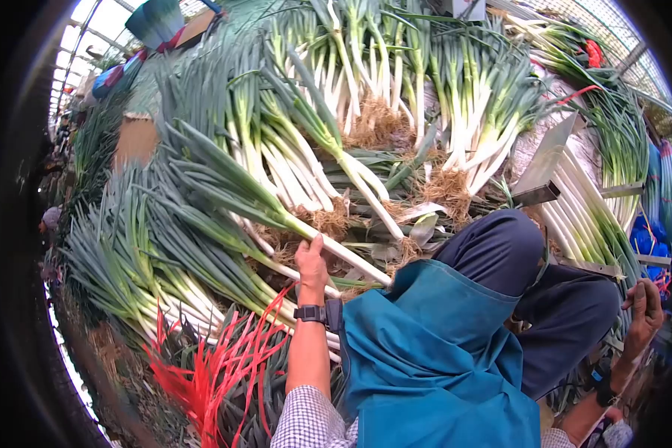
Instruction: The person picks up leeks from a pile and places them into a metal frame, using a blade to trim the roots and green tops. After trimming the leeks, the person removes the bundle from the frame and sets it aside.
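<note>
My left hand (311, 265), with a dark watch on its wrist, is wrapped round the white shaft of a long green onion (343, 257). Its green leaves fan out to the upper left, and its white end reaches the teal apron over my lap. Out at the far right is my right hand (642, 317), its fingers curled in; what they hold, if anything, I cannot tell. Near that hand, a bundle of green onions (575, 213) lies in a metal frame (541, 168) with white shafts side by side. A loose green onion (366, 190) with roots lies ahead of my left hand.
Heaps of green onions (276, 160) with brown roots lie ahead, and more (164, 280) spread at the left. Red plastic ties (209, 373) hang beside my left forearm. Blue plastic (649, 239) is at the right edge, and cardboard (135, 140) stands at the upper left.
</note>
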Action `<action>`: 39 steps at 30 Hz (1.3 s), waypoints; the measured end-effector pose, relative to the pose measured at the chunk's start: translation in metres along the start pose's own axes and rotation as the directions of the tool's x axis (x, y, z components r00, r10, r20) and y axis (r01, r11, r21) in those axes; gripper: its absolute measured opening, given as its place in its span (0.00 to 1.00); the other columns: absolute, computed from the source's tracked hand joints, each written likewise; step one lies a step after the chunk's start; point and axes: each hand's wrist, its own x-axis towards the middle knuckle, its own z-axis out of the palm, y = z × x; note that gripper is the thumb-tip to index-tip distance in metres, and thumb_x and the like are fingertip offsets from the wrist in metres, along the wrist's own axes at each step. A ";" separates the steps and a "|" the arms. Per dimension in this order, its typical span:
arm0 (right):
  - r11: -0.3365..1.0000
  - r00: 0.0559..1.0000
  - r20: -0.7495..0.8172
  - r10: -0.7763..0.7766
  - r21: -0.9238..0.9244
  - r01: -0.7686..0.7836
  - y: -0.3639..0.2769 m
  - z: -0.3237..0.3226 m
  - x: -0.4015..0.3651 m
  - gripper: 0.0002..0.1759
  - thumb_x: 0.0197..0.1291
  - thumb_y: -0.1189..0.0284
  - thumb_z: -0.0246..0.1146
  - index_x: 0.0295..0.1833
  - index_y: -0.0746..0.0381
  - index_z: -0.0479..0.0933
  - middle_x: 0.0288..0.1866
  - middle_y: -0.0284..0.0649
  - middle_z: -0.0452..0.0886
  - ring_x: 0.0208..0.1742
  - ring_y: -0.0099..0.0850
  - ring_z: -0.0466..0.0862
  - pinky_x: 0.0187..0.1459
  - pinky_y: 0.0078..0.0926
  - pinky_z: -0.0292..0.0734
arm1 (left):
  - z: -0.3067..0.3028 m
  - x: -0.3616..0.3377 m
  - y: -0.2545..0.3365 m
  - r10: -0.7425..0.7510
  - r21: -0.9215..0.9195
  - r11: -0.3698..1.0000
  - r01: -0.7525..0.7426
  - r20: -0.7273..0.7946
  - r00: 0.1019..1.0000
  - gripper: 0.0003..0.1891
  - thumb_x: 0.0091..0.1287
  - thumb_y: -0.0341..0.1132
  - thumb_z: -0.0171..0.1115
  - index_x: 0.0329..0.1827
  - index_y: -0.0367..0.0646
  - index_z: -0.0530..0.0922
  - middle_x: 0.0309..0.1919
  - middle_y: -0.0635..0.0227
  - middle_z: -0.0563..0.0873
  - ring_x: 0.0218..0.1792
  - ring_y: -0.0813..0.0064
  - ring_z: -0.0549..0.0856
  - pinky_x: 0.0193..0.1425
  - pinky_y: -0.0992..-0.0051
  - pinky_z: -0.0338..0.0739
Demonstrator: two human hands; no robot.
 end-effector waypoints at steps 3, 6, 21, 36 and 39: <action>0.998 0.996 0.079 -0.033 0.060 0.028 0.010 0.009 0.011 0.11 0.78 0.73 0.61 0.58 0.68 0.80 0.41 0.35 0.82 0.35 0.20 0.77 0.38 0.18 0.73 | 0.025 -0.015 0.061 0.043 -0.216 0.976 -0.029 0.061 0.997 0.11 0.79 0.33 0.60 0.54 0.33 0.77 0.45 0.57 0.85 0.44 0.62 0.87 0.56 0.57 0.87; 0.986 0.995 0.054 -0.088 0.148 0.079 0.010 0.029 0.021 0.11 0.78 0.73 0.61 0.57 0.68 0.80 0.38 0.35 0.81 0.35 0.20 0.77 0.36 0.19 0.74 | 0.029 -0.002 0.097 0.063 -0.520 0.853 0.042 0.183 0.981 0.11 0.80 0.36 0.60 0.49 0.36 0.76 0.37 0.64 0.80 0.36 0.69 0.81 0.42 0.64 0.82; 0.981 0.981 0.023 -0.195 -0.019 0.195 -0.047 0.042 0.012 0.07 0.67 0.76 0.65 0.39 0.71 0.83 0.27 0.38 0.83 0.29 0.24 0.82 0.35 0.26 0.79 | 0.226 -0.158 0.186 0.261 -0.275 0.952 -0.133 0.505 0.823 0.19 0.80 0.32 0.58 0.69 0.42 0.64 0.38 0.62 0.80 0.33 0.70 0.82 0.39 0.65 0.83; 0.751 0.713 -0.388 -0.585 -0.590 0.296 -0.039 -0.147 -0.024 0.20 0.52 0.83 0.75 0.52 0.66 0.82 0.53 0.46 0.85 0.54 0.46 0.85 0.57 0.40 0.80 | 0.494 -0.276 0.121 0.137 -0.134 0.340 -0.931 0.986 -0.092 0.29 0.73 0.30 0.66 0.77 0.41 0.71 0.50 0.64 0.88 0.47 0.76 0.85 0.52 0.72 0.81; 0.532 0.724 -0.254 -0.641 -0.827 0.181 -0.038 -0.162 -0.020 0.31 0.47 0.83 0.76 0.60 0.63 0.80 0.65 0.46 0.79 0.68 0.51 0.77 0.69 0.49 0.71 | 0.534 -0.310 0.091 -0.120 -0.062 0.416 -0.907 0.985 -0.122 0.30 0.72 0.29 0.67 0.77 0.40 0.71 0.57 0.58 0.87 0.55 0.72 0.83 0.61 0.70 0.78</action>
